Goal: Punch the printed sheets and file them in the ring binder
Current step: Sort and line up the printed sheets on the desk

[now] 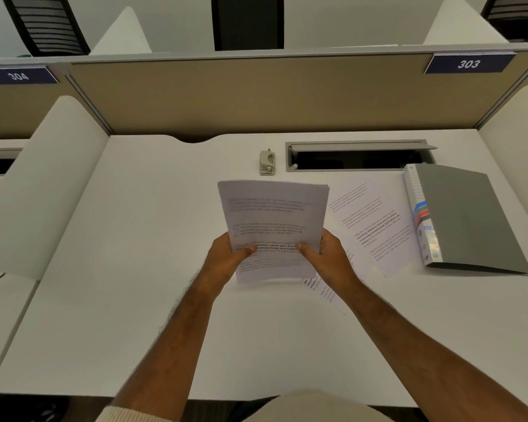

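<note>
A small stack of printed sheets (pixel 272 214) is held up over the middle of the white desk (pixel 134 300). My left hand (pixel 226 257) grips its lower left edge, thumb on top. My right hand (pixel 329 257) grips the lower right edge the same way. More printed sheets (pixel 375 226) lie flat on the desk to the right, one partly under my right wrist. A grey ring binder (pixel 467 220) lies closed at the right, spine toward the sheets. A small beige hole punch (pixel 267 162) stands beyond the held stack.
A cable tray slot (pixel 357 159) with its lid raised is set in the desk behind the binder. A tan partition (pixel 256 95) closes the back, and white curved side screens (pixel 43 184) flank the desk. Number plates 304 and 303 hang on the partition.
</note>
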